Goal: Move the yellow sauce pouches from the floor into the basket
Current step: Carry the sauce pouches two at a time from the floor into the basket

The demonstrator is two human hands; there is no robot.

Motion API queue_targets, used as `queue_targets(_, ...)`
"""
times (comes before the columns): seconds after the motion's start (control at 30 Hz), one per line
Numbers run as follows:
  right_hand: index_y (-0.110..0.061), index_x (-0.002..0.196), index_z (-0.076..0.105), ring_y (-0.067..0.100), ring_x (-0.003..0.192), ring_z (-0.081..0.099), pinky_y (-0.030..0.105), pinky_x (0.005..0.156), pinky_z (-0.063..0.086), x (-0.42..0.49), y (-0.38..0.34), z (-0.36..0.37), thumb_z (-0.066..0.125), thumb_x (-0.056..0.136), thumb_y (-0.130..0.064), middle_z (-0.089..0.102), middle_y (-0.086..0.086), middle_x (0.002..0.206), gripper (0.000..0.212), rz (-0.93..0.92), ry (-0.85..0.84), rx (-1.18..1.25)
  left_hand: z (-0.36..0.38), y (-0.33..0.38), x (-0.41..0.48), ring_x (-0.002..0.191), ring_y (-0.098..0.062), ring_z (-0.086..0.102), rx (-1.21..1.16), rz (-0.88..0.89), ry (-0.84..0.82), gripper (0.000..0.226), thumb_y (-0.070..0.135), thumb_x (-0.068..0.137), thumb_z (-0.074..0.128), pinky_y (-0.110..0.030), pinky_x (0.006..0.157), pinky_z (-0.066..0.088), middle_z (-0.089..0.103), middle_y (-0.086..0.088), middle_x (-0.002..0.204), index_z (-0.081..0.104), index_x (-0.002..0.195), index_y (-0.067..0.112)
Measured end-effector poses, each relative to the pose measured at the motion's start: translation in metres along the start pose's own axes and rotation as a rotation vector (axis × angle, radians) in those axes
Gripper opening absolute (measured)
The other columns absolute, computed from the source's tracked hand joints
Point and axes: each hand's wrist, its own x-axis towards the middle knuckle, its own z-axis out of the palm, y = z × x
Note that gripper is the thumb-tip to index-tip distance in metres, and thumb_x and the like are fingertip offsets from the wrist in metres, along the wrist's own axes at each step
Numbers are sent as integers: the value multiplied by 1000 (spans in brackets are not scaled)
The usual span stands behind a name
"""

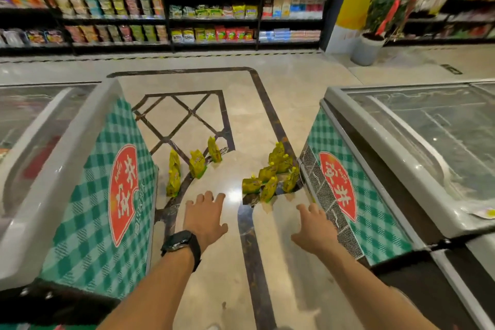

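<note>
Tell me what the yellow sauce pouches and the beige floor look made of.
Yellow spouted sauce pouches: probably flexible plastic film, glossy and creased. Beige floor with dark inlay lines: polished stone or tile, going by its mirror-like glare.

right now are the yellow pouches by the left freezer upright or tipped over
Upright: the yellow sauce pouches by the left freezer stand tall on their bases on the floor; none lies flat.

Beige tiled floor (235, 262), dark inlay lines; yellow sauce pouches (198, 163) standing left, second cluster (273, 177) right beside freezer (348, 182).
</note>
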Motion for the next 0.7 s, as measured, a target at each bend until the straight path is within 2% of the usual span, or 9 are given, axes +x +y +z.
queue_targets(0.3, -20, 147, 31, 30, 137, 35, 45, 102, 43, 127, -2, -40, 65, 86, -36, 34, 9, 147, 71, 96, -21, 109, -21, -2, 131, 128, -31, 45, 31, 78, -16, 70, 52, 90, 56, -46, 104, 39, 44, -7, 140, 29, 148, 25)
queue_targets(0.43, -17, 148, 30, 31, 138, 35, 41, 103, 42, 209, 1, -54, 61, 89, -40, 33, 11, 149, 70, 79, -32, 120, -36, 6, 209, 128, -30, 45, 74, 84, -34, 67, 50, 91, 56, -45, 102, 41, 45, -6, 140, 29, 148, 25)
queue_targets(0.6, -17, 151, 25, 35, 137, 37, 43, 101, 45, 291, 6, -74, 63, 87, -42, 31, 14, 149, 79, 86, -143, 173, -56, 22, 302, 130, -29, 45, 64, 60, -107, 67, 51, 92, 55, -44, 105, 39, 45, -5, 140, 29, 148, 26)
queue_targets(0.7, -18, 153, 24, 33, 139, 35, 42, 104, 41, 338, 18, -84, 63, 88, -40, 28, 13, 152, 79, 106, -172, 218, -62, 33, 353, 128, -29, 47, 39, 72, -117, 66, 53, 93, 54, -43, 102, 41, 46, -5, 140, 30, 149, 26)
